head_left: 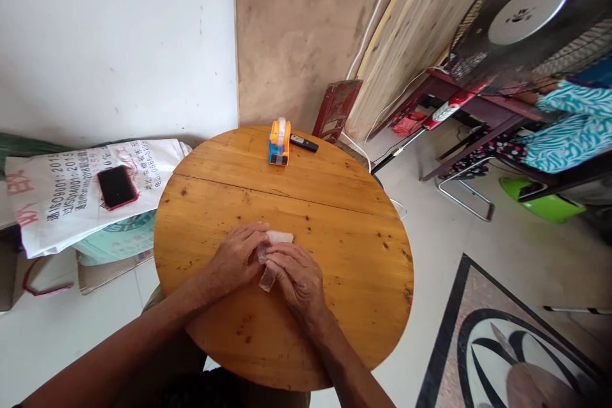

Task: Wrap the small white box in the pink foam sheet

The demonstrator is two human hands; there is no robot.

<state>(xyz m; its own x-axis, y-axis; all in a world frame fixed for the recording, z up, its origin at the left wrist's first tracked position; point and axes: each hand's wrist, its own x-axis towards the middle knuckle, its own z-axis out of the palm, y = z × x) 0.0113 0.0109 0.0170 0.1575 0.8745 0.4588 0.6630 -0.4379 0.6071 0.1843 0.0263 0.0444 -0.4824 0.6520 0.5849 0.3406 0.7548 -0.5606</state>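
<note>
Over the near middle of the round wooden table (335, 242), my two hands meet around a translucent, whitish plastic piece (281, 237). A clear strip-like end (268, 276) sticks out below my right fingers; whether it is one piece with the whitish part, I cannot tell. My left hand (239, 252) is closed at its left side, with the fingertips bent over it. My right hand (300, 277) pinches it between thumb and fingers. Part of the plastic is hidden under the fingers.
An orange and blue tape dispenser (278, 143) and a black remote-like object (304, 143) lie at the table's far edge. Left are a phone (117, 188) and white sacks (71, 185). A red chair (337, 108), a fan (526, 13) and a seated person's patterned clothing (568, 134) are right.
</note>
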